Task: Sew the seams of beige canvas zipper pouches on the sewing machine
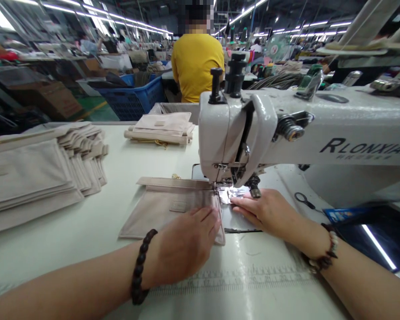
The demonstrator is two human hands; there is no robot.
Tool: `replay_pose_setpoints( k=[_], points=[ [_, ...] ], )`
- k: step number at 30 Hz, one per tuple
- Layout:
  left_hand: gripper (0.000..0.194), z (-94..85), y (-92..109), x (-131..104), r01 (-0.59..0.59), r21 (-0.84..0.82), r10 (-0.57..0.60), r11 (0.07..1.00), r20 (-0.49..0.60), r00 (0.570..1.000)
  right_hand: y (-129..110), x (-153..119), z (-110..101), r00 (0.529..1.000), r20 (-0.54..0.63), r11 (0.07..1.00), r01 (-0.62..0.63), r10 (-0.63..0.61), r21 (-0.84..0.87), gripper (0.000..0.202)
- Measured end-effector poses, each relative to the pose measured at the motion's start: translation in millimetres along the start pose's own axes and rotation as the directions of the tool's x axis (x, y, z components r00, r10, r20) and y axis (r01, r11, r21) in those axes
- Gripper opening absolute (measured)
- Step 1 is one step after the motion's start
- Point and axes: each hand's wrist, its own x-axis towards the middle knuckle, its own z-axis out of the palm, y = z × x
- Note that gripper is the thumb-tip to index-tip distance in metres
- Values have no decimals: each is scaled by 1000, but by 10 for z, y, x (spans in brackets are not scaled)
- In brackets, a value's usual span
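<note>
A beige fabric pouch (160, 213) with a small label patch lies flat on the table, its right edge at the needle of the white sewing machine (225, 129). A gold zipper pull (176, 176) shows at its top edge. My left hand (190, 240) rests on the pouch's lower right part, fingers stretched out and lying flat. On the metal plate (240, 218), just right of the presser foot, lies my right hand (263, 211) with its fingers extended. No held thing is visible in it.
Stacked beige pouches (30, 169) cover the table's left side; a smaller pile (160, 126) lies at the back. A printed ruler (233, 282) runs along the front. Small thread snips (305, 201) lie right. Beyond are a blue crate (133, 98) and a person in yellow (198, 66).
</note>
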Motion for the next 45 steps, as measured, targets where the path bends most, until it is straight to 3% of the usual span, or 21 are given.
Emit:
replay_pose_setpoints(
  k=[3,6,11,18,22,26,30,45],
  points=[
    [35,40,-3,-11,-14,12,14,1000,-3,1000,53,-3,9,988,-94,990,-111,119,83,33],
    [37,60,-11,-19,-36,34,36,999,2,999,116,4,-20,931,-236,939,-210,277,274,33],
    [39,62,-12,-19,-86,91,83,992,30,996,164,50,-124,865,-359,869,-157,351,470,30],
    [39,29,-24,-5,-159,130,155,979,38,987,168,71,-110,858,-329,835,-187,396,518,32],
    [37,10,-38,14,-155,152,148,976,53,987,172,79,-39,824,-334,802,-219,457,556,31],
    [36,8,-57,21,-210,213,196,954,88,977,161,97,0,799,-270,694,-237,538,680,30],
    [39,22,-65,7,-209,202,203,957,49,978,149,109,-8,797,-212,602,-222,565,767,30],
    [41,40,-28,-34,-228,185,221,956,60,973,172,88,7,788,-195,599,-255,584,759,31]
  ],
)
